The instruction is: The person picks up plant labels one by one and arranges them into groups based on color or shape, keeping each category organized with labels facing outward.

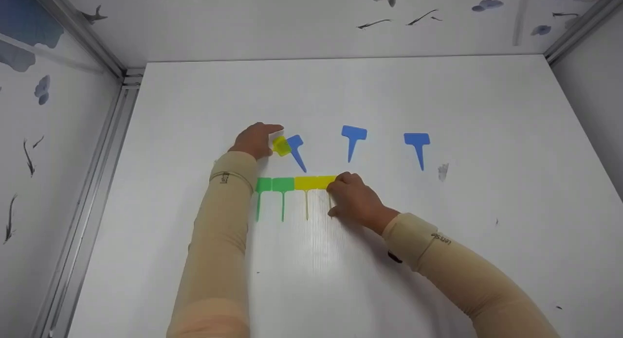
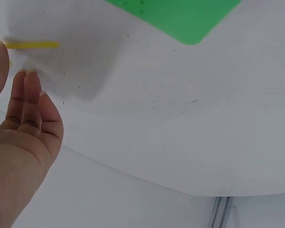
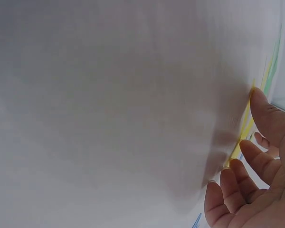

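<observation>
A row of T-shaped plant labels lies on the table: two green labels point(image 1: 283, 184), a yellow label point(image 1: 306, 183), then a second yellow label point(image 1: 325, 182) at the right end. My right hand point(image 1: 357, 199) holds this end label, fingertips at its plate and thumb near the stem tip. Farther back, my left hand point(image 1: 254, 139) reaches around another yellow label point(image 1: 281, 146), its thumb at the label and index finger extended past it. That label's plate overlaps a blue label point(image 1: 295, 146) in the head view. In the left wrist view its yellow stem point(image 2: 33, 45) points toward the palm side.
Two more blue labels, one at the middle point(image 1: 354, 133) and one farther right point(image 1: 417, 139), lie behind the row. A grey smudge point(image 1: 443, 171) marks the white table point(image 1: 486, 260). Panels with painted fish enclose the back and sides.
</observation>
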Demonstrator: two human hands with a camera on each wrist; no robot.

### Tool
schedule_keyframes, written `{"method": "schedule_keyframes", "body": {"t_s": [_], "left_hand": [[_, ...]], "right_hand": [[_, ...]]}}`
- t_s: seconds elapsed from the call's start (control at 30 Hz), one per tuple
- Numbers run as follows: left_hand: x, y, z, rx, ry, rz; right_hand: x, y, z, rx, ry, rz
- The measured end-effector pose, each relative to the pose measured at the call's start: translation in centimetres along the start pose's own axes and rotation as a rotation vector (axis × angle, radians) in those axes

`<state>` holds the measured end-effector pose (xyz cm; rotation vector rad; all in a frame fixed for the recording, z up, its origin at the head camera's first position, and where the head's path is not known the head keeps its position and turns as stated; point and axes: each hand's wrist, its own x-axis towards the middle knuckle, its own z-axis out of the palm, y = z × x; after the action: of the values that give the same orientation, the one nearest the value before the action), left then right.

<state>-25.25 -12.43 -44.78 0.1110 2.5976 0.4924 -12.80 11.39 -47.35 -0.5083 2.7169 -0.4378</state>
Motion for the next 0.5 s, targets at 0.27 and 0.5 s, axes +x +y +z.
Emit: {"method": "schedule_keyframes", "body": {"t_s": [0.27,0.5], "left_hand": [[0.26,0.02,-0.08,0.012,-0.024,-0.003],[0.45,-0.15,-0.03,0.011,-0.030,0.016]], "right_hand": [[-0.04,0.09,0.03,0.005,0.001,-0.009],[0.12,0.19,-0.04,0.001,-0.004,-0.016]]}}
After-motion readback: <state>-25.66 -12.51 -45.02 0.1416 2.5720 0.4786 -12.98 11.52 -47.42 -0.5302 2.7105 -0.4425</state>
